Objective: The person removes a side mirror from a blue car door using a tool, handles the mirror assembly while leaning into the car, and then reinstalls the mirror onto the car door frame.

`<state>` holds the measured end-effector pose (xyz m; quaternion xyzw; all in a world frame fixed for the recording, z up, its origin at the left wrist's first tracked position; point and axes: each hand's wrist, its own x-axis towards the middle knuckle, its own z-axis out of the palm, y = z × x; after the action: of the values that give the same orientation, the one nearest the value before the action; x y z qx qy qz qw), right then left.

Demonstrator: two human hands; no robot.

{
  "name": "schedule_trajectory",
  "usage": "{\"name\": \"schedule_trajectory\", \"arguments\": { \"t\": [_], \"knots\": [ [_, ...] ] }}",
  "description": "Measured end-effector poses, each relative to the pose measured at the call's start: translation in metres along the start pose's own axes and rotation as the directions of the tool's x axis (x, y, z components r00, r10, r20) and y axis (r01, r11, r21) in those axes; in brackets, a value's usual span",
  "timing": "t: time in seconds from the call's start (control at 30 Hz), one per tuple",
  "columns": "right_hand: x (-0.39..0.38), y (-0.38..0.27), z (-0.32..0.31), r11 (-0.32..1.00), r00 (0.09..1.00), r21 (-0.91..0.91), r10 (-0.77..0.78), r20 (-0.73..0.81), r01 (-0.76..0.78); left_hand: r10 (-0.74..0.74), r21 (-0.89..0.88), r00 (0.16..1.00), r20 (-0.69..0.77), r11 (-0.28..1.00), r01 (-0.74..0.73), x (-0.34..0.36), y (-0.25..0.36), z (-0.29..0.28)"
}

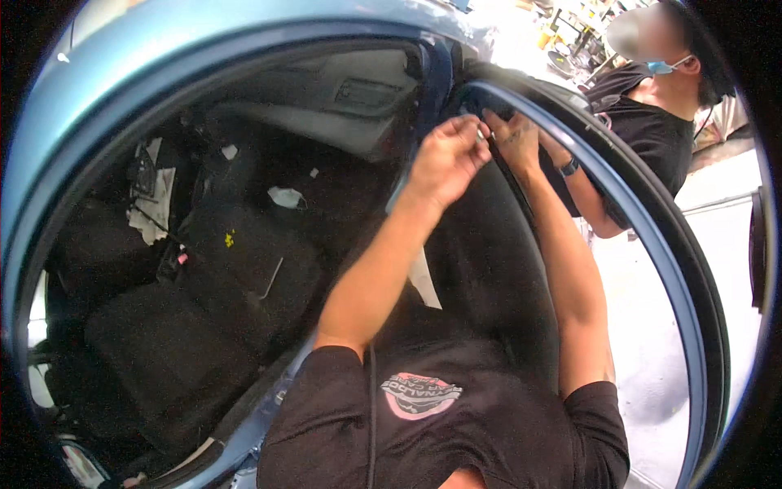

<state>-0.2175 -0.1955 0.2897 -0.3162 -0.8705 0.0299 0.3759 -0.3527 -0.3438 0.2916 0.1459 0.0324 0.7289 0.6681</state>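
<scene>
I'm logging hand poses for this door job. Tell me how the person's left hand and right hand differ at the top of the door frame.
The left hand is curled in a loose fist, knuckles up; the right hand is spread flatter against the blue door frame. The left hand pinches something small and pale, too small to identify; the right hand's grip is unclear. Both are bare, raised, nearly touching at the frame's upper corner.

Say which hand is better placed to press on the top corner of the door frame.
Probably the right hand: it lies spread against the blue door frame at that corner, while the left hand is curled shut beside it.
</scene>
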Motion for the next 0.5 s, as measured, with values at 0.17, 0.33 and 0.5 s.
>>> {"name": "schedule_trajectory", "arguments": {
  "t": [0.17,0.33,0.5],
  "knots": [
    [-0.011,0.007,0.003,0.996,0.996,0.040,0.078,0.047,-0.080,0.034,-0.161,0.961,-0.273,0.984,-0.080,-0.022,-0.048,-0.038],
    [-0.024,0.007,-0.006,0.899,0.955,-0.323,-0.271,0.117,0.295,0.069,-0.060,0.898,-0.435,0.993,-0.105,-0.010,-0.043,-0.075],
    [-0.028,-0.001,0.002,0.996,0.996,-0.022,-0.088,-0.003,0.088,0.275,0.295,0.891,-0.360,0.940,-0.171,0.024,-0.032,-0.067]
  ]
}}
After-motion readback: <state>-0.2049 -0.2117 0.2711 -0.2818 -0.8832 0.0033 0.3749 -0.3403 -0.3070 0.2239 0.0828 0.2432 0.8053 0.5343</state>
